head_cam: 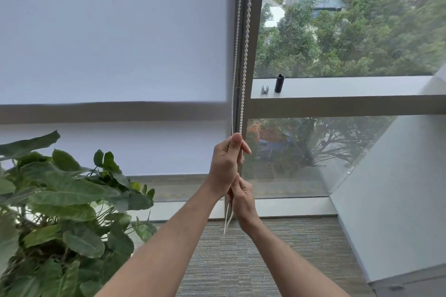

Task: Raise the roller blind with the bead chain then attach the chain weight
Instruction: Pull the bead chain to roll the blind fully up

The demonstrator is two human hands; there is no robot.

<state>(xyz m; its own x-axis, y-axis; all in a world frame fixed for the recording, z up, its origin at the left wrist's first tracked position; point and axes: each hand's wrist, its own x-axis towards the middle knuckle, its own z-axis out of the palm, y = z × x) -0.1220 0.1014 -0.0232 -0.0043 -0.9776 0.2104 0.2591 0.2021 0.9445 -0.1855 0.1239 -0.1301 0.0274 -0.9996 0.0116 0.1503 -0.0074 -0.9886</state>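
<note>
A white roller blind (115, 31) covers the left window pane; its lower edge hangs at the height of the horizontal window bar. The white bead chain (245, 55) runs down along the window frame in two strands. My left hand (225, 164) is closed on the chain, above my right hand (242, 200), which grips the chain lower down. The chain's loop end (228, 222) dangles below my hands. A black cylindrical chain weight (279, 83) stands on the window ledge, with a small grey clip piece (265, 89) beside it.
A large leafy potted plant (60, 212) fills the lower left. The grey window ledge (350, 87) runs to the right. A white angled wall (398, 188) stands on the right. Grey carpet (229, 260) lies below. Trees and buildings show through the glass.
</note>
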